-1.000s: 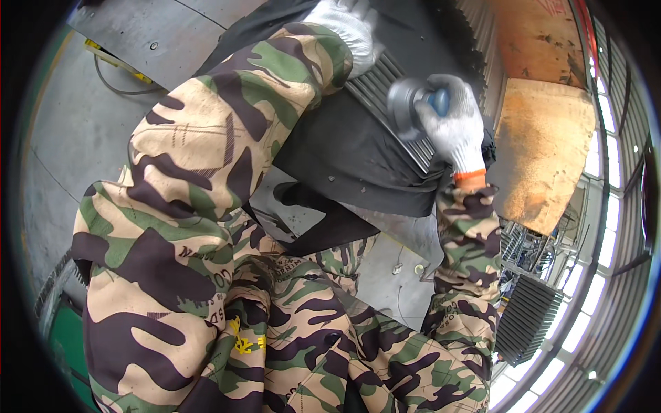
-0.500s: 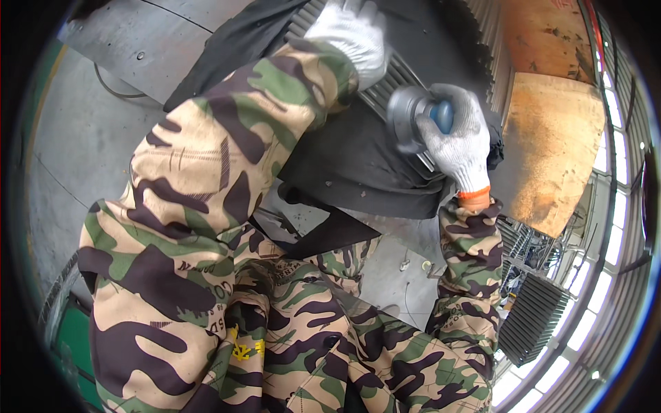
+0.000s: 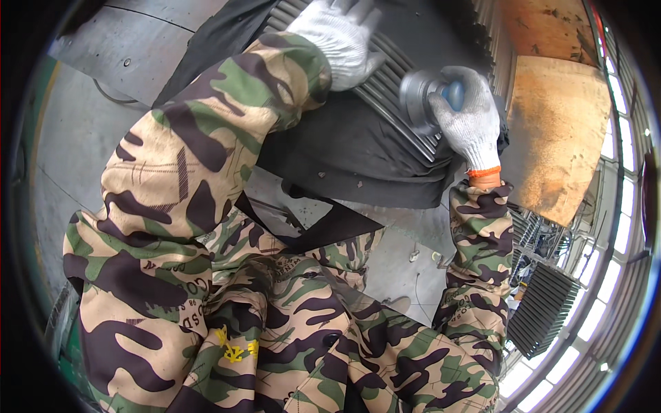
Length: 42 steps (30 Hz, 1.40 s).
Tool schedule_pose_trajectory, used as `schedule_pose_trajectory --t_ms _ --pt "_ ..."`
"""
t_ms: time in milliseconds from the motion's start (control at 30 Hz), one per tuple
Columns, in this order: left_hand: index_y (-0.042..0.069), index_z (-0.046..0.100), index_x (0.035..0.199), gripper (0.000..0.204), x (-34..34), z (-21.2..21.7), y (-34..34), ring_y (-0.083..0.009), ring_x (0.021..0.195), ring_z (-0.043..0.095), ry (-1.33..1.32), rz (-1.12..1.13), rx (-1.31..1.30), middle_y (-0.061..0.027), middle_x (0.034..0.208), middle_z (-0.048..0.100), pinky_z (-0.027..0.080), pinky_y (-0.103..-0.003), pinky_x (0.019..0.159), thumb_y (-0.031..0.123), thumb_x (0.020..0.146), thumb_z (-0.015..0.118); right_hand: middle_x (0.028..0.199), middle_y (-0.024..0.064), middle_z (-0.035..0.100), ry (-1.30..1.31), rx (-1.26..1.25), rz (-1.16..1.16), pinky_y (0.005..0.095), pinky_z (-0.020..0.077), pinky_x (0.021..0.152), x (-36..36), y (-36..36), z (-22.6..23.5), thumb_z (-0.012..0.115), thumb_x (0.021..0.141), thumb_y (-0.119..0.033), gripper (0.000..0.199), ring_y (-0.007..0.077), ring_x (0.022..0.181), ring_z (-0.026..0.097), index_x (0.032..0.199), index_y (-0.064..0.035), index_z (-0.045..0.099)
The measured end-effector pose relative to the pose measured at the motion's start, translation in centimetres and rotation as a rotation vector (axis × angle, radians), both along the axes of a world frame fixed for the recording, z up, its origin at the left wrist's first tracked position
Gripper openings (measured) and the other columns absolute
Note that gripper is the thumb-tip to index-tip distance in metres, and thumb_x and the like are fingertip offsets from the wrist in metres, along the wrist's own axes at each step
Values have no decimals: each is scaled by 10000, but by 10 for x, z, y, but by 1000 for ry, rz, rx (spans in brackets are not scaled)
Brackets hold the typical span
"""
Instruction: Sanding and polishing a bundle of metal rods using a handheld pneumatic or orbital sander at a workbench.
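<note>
1. The left hand (image 3: 336, 45), in a white knitted glove, is reaching across the dark metal rods (image 3: 390, 103), its fingers spread wide and its thumb standing apart; how firmly it is pressing on them, I cannot tell.
2. The right hand (image 3: 471, 115), gloved in white with an orange cuff edge, is curling tightly around the blue handle (image 3: 454, 95) of a grey round tool (image 3: 414, 100).
3. The grey round tool is sitting over the rods near their lower right end, its broad body turned toward the left hand; its outline is blurring, so I cannot tell whether it is touching them.
4. The rods are lying side by side, slanting from upper left to lower right, and black cloth (image 3: 330, 158) is spreading around them and hanging toward the person.
5. A wooden board (image 3: 561, 131) is showing to the right of the right hand.
6. A grey metal desk (image 3: 120, 41) is showing at the upper left, above the pale floor (image 3: 69, 151).
7. A dark ribbed stack (image 3: 544, 310) is standing beyond the right sleeve (image 3: 480, 241).
</note>
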<state>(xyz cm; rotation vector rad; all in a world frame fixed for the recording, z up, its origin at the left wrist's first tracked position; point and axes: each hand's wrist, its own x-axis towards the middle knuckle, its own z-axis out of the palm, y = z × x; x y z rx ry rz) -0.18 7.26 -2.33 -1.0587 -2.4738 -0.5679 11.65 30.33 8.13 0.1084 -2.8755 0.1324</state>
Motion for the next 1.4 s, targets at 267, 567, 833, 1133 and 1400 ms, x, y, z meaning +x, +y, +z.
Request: schedule_pose_trajectory --t_ms 267,567,833,1133,1400 --pt "-74 552 1521 765 6 -4 -2 -461 1543 409 -37 41 -50 -273 1593 532 224 -586 1323 498 1015 593 1069 100 722 15 -4 -13 444 595 884 19 7 -2 834 824 -263 340 345 982 727 1133 -157 740" --pt "-98 563 1476 729 -21 9 9 -472 1501 457 -28 73 -96 -294 1531 573 271 -582 1302 478 1030 588 1054 93 723 45 7 21 428 601 873 31 20 -1 816 836 -294 326 334 986 727 1128 -169 742" --pt "-14 582 1427 610 -11 1 -13 -404 1404 523 154 -12 -130 -215 1455 609 371 -542 1211 454 1037 608 1031 101 709 70 -10 -5 453 597 884 32 13 -5 780 862 -351 320 333 1012 719 1139 -196 740" --pt "22 625 1244 522 -21 1 -4 -411 1237 577 248 -107 -103 -187 1242 650 426 -557 1098 484 1000 622 878 200 703 120 -67 67 508 595 794 42 3 14 722 897 -284 225 415 857 712 966 -70 722" --pt "0 556 1476 586 -14 8 -11 -474 1357 519 77 -74 -255 -222 1478 583 378 -590 1163 433 1083 533 839 199 690 198 -45 138 512 587 762 48 12 8 702 881 -238 197 423 845 702 920 -45 690"
